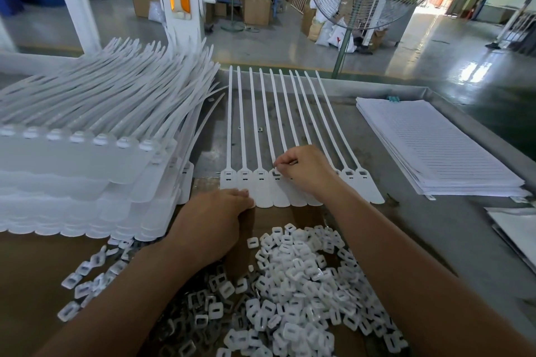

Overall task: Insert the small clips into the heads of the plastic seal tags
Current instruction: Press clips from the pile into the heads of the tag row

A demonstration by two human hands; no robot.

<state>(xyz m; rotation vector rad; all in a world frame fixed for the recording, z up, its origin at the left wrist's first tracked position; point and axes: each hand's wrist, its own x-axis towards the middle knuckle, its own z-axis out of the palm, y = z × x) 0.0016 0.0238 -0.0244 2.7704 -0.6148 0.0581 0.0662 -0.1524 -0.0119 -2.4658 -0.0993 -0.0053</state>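
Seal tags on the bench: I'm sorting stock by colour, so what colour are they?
The seal tags are plain white, best seen in the head view.

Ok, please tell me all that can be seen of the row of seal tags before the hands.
The row of seal tags is white plastic, about ten side by side. Each has a rounded flat flag, a slotted head and a long thin tail pointing away. It lies flat on the grey table. The left hand presses its near left corner; the right hand pinches a small clip at a head near the middle.
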